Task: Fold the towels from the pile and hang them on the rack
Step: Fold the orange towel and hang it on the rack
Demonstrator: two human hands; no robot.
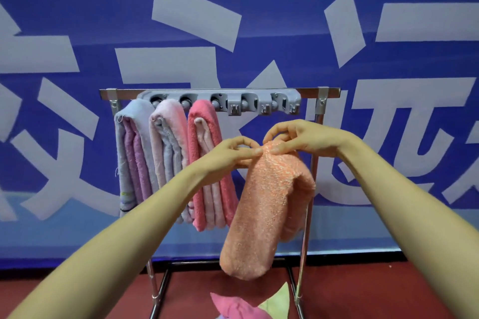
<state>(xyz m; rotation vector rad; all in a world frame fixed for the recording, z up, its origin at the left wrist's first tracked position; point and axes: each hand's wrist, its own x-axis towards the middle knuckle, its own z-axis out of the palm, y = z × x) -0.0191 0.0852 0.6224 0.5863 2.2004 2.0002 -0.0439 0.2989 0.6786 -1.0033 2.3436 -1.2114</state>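
Observation:
A folded orange towel (261, 210) hangs in the air in front of the rack (329, 92), below its grey clip bar (261, 103). My left hand (230, 154) pinches the towel's top fold from the left. My right hand (300, 138) pinches the same top fold from the right. Three folded towels hang from the bar's left clips: a lilac one (133, 153), a pale pink one (168, 147) and a deep pink one (207, 163). The clips on the right half of the bar hold nothing.
The pile (248, 305) of pink and yellow-green towels lies on the red floor at the bottom edge, between the rack's chrome legs (155, 290). A blue banner (259, 46) with large white characters covers the wall behind the rack.

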